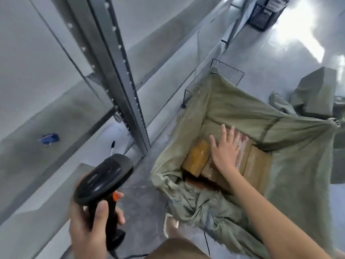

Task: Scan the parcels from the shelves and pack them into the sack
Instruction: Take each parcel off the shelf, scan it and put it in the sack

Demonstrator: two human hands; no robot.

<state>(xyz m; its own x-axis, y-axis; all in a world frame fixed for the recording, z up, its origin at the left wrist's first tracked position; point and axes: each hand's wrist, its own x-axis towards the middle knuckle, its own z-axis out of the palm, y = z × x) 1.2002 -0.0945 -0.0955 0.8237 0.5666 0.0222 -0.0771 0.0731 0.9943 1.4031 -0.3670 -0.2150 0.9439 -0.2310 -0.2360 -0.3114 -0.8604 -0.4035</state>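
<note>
Left hand grips scanner; right hand flat, seemingly pressing parcels inside sack.

Olive-green sack, brown parcels, black scanner (orange trigger)

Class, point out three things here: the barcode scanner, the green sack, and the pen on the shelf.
barcode scanner (104, 176): head view, top of its black head.
green sack (242, 116): head view, far inner wall.
pen (112, 147): head view, middle of its barrel.

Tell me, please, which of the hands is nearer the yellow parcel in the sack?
Right. The right hand lies just beside the yellow parcel in the sack; the left hand holds the scanner outside it.
</note>
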